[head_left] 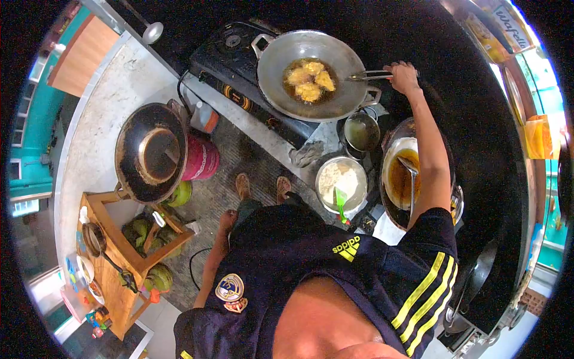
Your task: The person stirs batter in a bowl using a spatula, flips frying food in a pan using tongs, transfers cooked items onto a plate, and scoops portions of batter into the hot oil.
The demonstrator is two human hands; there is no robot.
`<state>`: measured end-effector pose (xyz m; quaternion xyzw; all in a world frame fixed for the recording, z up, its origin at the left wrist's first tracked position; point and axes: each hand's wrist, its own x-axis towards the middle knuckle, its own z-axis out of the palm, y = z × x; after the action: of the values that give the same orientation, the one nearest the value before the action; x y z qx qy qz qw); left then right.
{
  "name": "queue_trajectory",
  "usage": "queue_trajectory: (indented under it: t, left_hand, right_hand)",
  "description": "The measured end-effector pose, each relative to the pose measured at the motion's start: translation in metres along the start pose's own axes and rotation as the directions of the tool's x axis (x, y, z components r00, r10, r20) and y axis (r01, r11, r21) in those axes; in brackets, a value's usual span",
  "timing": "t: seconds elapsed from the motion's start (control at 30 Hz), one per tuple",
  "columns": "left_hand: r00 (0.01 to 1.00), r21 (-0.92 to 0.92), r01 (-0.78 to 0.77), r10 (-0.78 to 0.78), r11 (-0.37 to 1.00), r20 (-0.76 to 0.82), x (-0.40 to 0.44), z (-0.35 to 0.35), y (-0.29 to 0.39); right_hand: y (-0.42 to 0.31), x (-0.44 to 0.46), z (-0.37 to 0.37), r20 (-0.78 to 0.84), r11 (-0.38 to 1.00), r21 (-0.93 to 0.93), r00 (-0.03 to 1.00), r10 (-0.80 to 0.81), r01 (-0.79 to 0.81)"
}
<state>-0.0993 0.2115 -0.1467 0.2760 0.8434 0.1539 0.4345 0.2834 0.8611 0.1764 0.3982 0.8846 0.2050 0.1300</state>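
Observation:
My right hand (404, 78) is closed round the handle end of metal tongs (372, 75). The tongs reach over the right side of a large grey wok (275, 66), their tips near the oil. Several golden battered pieces (309, 91) lie in the bubbling oil at its bottom. The wok sits on a black gas stove (230, 72). At my side hangs my left hand (227, 219), fingers loosely curled with nothing visible in them. Below the wok, a bowl of pale batter or flour (326, 178) holds a green-ended utensil (340, 203).
A small pot (361, 133) stands beside the wok. Under my right forearm is a pan (387, 158) with brown oily residue and a metal ladle (411, 169). Leftward are a dark wok (128, 149), a pink gas cylinder (203, 158) and a wooden table (113, 257) above green cylinders (159, 278).

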Motion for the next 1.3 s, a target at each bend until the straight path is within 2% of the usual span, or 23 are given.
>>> queue_trajectory:
  t: [0.03,0.13,0.2,0.27,0.33,0.43,0.47,0.53,0.73,0.83,0.9,1.03,1.13,1.23,1.3]
  left_hand:
    - [1.0,-0.06,0.014,-0.012,0.998,0.025,-0.004,-0.006,0.01]
    - [0.995,0.076,-0.104,0.104,0.992,0.005,0.039,0.012,-0.029]
    - [0.997,0.153,-0.068,0.061,0.986,0.051,0.047,0.017,-0.013]
    - [0.997,0.198,-0.065,0.055,0.978,0.056,0.06,0.022,-0.011]
    - [0.996,0.208,-0.093,0.09,0.974,0.021,0.095,0.048,-0.033]
    - [0.968,0.23,-0.249,0.238,0.941,0.075,0.126,0.057,-0.058]
    - [0.975,0.194,-0.214,0.198,0.957,0.099,0.126,0.052,-0.052]
    - [0.981,0.13,-0.142,0.122,0.981,0.151,0.111,0.024,-0.025]
    - [0.942,0.219,-0.216,0.145,0.951,0.303,0.101,-0.024,-0.024]
    - [0.994,0.194,-0.063,0.044,0.979,0.098,0.09,-0.037,-0.032]
    - [0.978,0.275,-0.169,0.128,0.946,0.163,0.105,-0.034,-0.061]
    - [0.863,0.392,-0.442,0.264,0.807,0.43,0.124,-0.045,-0.107]
    - [0.733,0.461,-0.68,0.554,0.57,0.395,0.134,-0.036,-0.138]
    - [0.522,0.469,-0.831,0.714,0.3,0.468,0.136,-0.045,-0.146]
    - [0.844,0.482,-0.535,0.406,0.694,0.351,0.128,-0.044,-0.137]
  right_hand:
    - [-0.002,0.001,-0.014,0.036,1.0,-0.023,0.999,0.005,-0.004]
    - [-0.005,0.005,-0.02,0.101,0.996,-0.083,0.994,0.027,-0.019]
    - [-0.005,0.006,-0.019,0.059,0.989,-0.143,0.998,0.029,-0.02]
    - [-0.014,0.0,-0.031,0.123,0.991,-0.127,0.992,-0.026,0.042]
    - [-0.025,-0.001,-0.032,0.164,0.998,-0.046,0.985,0.042,-0.035]
    - [-0.047,-0.016,-0.046,0.189,0.995,-0.096,0.982,-0.009,0.027]
    - [-0.049,-0.013,-0.036,0.212,0.997,-0.08,0.977,0.025,-0.008]
    - [-0.062,-0.024,-0.06,0.195,0.999,-0.036,0.981,-0.012,0.02]
    - [-0.094,-0.023,-0.075,0.352,0.993,-0.09,0.93,0.105,-0.078]
    - [-0.103,-0.023,-0.077,0.363,0.989,-0.136,0.927,0.099,-0.053]
    - [-0.109,-0.024,-0.078,0.364,0.986,-0.155,0.925,0.107,-0.053]
    - [-0.121,-0.021,-0.083,0.374,0.974,-0.175,0.906,0.199,-0.141]
    - [-0.127,-0.026,-0.096,0.3,0.982,-0.161,0.943,0.145,-0.099]
    - [-0.132,-0.03,-0.105,0.294,0.977,-0.144,0.936,0.193,-0.156]
    - [-0.125,-0.029,-0.091,0.265,0.976,-0.097,0.94,0.215,-0.196]
